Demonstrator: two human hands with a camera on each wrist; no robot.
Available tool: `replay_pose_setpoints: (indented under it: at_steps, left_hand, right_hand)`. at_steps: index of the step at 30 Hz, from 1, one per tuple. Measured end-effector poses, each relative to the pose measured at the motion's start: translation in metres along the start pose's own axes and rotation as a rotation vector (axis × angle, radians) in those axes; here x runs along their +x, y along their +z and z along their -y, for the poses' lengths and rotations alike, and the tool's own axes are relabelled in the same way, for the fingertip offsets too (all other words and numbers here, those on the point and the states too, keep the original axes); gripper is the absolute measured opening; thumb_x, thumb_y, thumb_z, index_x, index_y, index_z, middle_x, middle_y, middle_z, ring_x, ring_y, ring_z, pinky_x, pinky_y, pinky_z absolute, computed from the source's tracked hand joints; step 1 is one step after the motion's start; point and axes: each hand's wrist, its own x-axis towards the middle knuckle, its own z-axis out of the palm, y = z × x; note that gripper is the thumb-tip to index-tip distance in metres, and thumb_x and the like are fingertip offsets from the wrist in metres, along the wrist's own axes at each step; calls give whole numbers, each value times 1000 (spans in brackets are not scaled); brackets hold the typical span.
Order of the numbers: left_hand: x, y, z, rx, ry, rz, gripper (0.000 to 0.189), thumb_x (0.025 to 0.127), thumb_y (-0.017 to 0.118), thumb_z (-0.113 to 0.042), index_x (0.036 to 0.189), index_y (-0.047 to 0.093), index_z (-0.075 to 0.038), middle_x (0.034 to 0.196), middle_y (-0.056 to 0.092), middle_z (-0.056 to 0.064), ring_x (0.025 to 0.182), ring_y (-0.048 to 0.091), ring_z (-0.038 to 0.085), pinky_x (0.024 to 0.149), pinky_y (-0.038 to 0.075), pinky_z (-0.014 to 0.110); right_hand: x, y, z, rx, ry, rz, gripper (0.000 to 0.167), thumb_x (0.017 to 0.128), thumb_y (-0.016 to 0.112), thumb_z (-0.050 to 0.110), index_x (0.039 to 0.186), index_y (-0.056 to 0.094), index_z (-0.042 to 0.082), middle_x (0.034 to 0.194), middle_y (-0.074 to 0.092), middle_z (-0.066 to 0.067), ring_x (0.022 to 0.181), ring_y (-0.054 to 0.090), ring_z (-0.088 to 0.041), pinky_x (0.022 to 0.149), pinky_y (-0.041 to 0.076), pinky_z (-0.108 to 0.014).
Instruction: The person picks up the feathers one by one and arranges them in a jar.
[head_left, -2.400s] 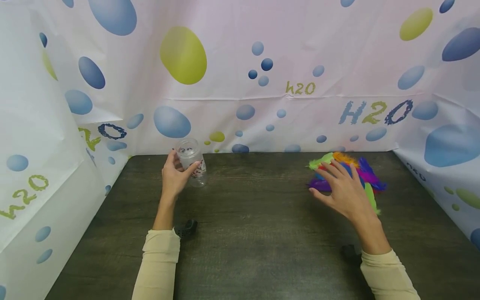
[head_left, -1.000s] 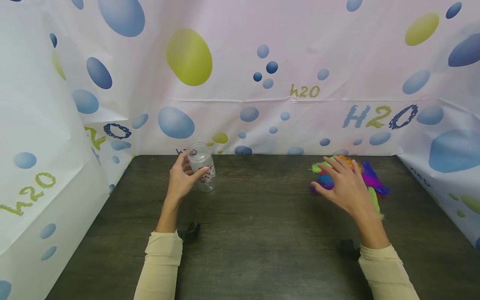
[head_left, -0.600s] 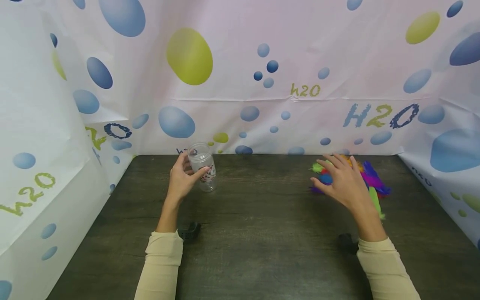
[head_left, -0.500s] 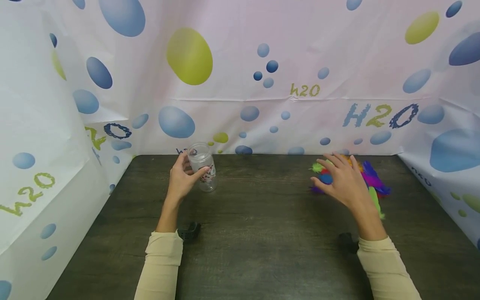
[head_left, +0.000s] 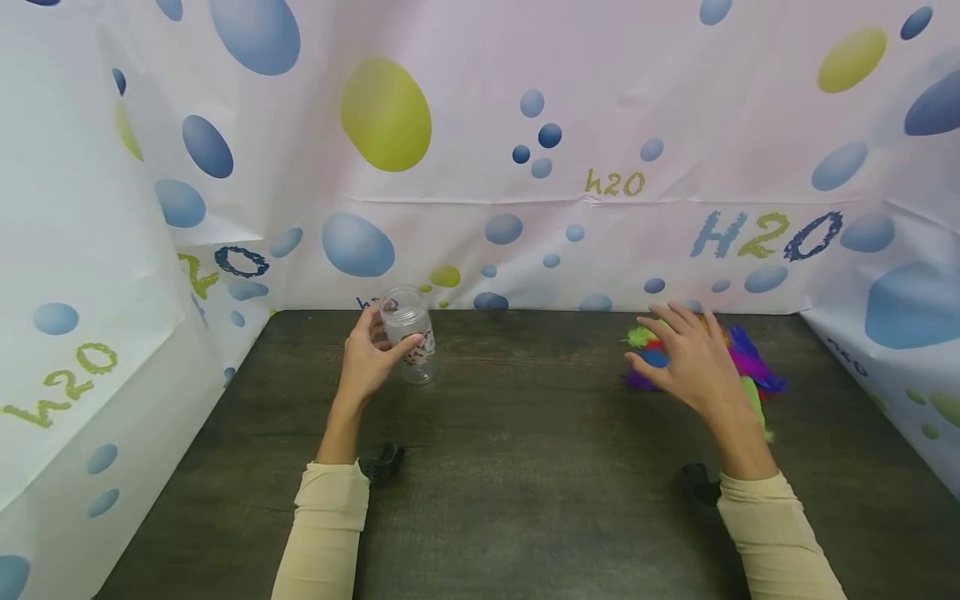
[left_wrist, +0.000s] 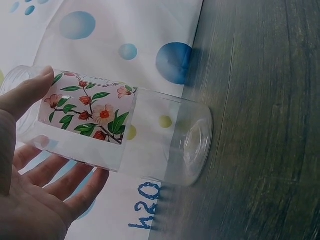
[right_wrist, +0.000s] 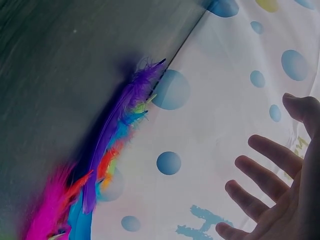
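My left hand (head_left: 370,360) grips a clear jar (head_left: 420,367) at the back left, thumb on the near side and fingers on the far side. The left wrist view shows a pink label (left_wrist: 92,110) with flowers and green leaves. No lid covers the jar's mouth, and nothing shows inside. Whether its base touches the table is hard to tell. At the back right my right hand (head_left: 693,367) hovers with fingers spread over a pile of bright feathers (head_left: 750,362), hiding part of it. Purple, blue, orange and pink feathers (right_wrist: 107,135) lie apart from the fingers in the right wrist view.
The dark wood-grain table (head_left: 525,467) stretches between both hands. A white sheet (head_left: 480,83) printed with blue and green spots stands along the back and both sides. Dark straps (head_left: 382,462) sit at the wrists.
Since the oldest frame the jar in my left hand has shifted slightly right and nearer. My right hand stays over the feathers with only a slight shift. The head view has turned a little.
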Motion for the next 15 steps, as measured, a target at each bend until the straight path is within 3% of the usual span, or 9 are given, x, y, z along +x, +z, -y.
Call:
replay_pose_setpoints:
  at_steps: [15]
  left_hand:
    - [-1, 1, -3, -11, 3, -5, 75, 91, 81, -11, 153, 42, 2, 140, 56, 29, 124, 60, 45, 102, 53, 59]
  right_hand:
    - [8, 1, -1, 8, -14, -15, 60, 87, 81, 33, 135, 64, 0, 145, 54, -27, 140, 41, -50, 115, 20, -79]
